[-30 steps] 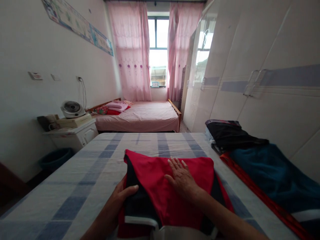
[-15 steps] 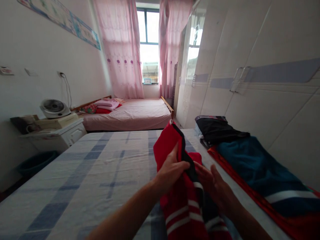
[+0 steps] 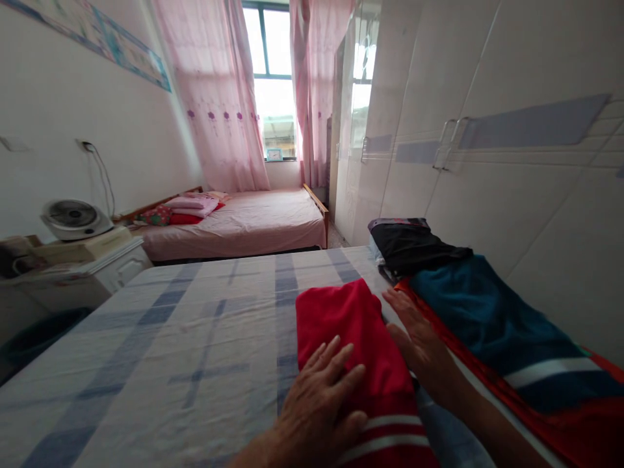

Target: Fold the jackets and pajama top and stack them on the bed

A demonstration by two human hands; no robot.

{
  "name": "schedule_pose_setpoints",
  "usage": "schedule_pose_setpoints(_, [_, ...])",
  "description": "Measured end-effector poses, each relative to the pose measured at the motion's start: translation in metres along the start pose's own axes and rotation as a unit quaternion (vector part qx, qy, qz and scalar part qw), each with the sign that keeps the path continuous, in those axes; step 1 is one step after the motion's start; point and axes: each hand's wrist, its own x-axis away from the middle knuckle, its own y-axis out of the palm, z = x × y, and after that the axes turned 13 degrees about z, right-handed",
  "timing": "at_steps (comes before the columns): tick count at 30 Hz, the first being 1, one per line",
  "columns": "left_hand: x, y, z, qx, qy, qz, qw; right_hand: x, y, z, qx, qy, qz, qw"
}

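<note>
A red garment with white stripes (image 3: 341,318) lies folded lengthwise on the bed's blue-and-white sheet (image 3: 214,331); which kind of garment it is, I cannot tell. My left hand (image 3: 324,396) rests flat on its upper face, fingers spread. Along its right edge is my right hand (image 3: 414,338), fingers stretched out and holding nothing. The near end of the garment runs out of view at the bottom.
To the right lie a teal garment with a white stripe (image 3: 492,318), an orange-red cloth (image 3: 575,435) and folded black clothing (image 3: 414,247). A white wardrobe (image 3: 511,214) flanks the bed. Beyond is a pink bed (image 3: 263,214); a fan (image 3: 75,218) stands on the left cabinet.
The red garment was raised and pinched in my left hand; now it lies flat on the sheet. My left hand has let go and come down onto it. The view has turned slightly right.
</note>
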Motion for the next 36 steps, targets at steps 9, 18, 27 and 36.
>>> schedule_pose_setpoints(9, [0.003, 0.021, 0.006, 0.065, 0.020, -0.052, 0.996, -0.046, 0.112, 0.013, 0.101, -0.115, -0.260, 0.953])
schedule_pose_setpoints(18, [-0.022, -0.013, -0.060, 0.038, -0.062, 0.106, 0.992, -0.003, 0.047, 0.006, 0.105, -0.097, -0.086, 0.986])
schedule_pose_setpoints(27, [-0.022, 0.023, -0.089, -0.012, -0.105, 0.070, 0.992, 0.047, 0.020, 0.038, -0.024, 0.204, -0.080, 0.975])
schedule_pose_setpoints(36, [0.004, 0.036, -0.097, 0.041, -0.185, 0.187, 0.964, 0.032, -0.003, -0.001, -0.416, 0.418, -0.144, 0.795])
